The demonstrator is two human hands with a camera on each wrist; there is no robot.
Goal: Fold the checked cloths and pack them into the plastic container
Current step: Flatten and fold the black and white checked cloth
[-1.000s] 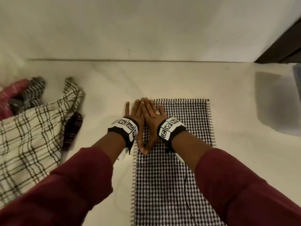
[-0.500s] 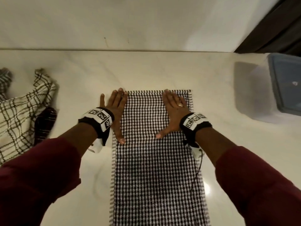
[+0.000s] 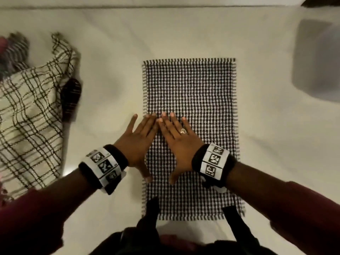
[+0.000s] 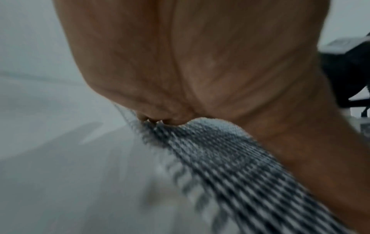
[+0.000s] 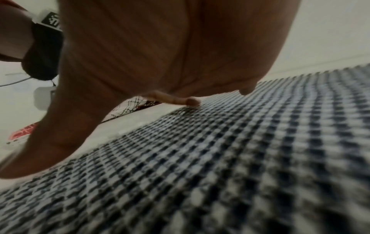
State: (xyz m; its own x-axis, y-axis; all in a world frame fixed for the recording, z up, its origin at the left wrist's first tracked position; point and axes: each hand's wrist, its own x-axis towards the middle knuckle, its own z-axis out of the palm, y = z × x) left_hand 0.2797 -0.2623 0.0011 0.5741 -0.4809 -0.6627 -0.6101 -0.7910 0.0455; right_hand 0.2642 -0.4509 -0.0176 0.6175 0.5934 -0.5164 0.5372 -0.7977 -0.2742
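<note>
A black-and-white checked cloth (image 3: 191, 92) lies flat as a long rectangle on the white table (image 3: 276, 144). My left hand (image 3: 139, 137) lies flat, fingers straight, across the cloth's left edge, partly on the table. Beside it my right hand (image 3: 176, 140) presses flat on the cloth, its fingertips touching the left hand's. From the wrist views the left palm (image 4: 180, 63) and the right palm (image 5: 160, 47) sit just above the checked cloth (image 5: 220, 150). The translucent plastic container (image 3: 320, 57) stands at the far right, blurred.
A heap of other cloths lies at the left: a cream plaid cloth (image 3: 27, 115), a dark cloth (image 3: 70, 96) beside it, and grey and red ones (image 3: 12, 48) behind. A wall runs along the table's far edge.
My hands were apart at the cloth's far end half a second ago; now they are together again and nearer to me, at the cloth's middle left. The camera view has tilted down.
</note>
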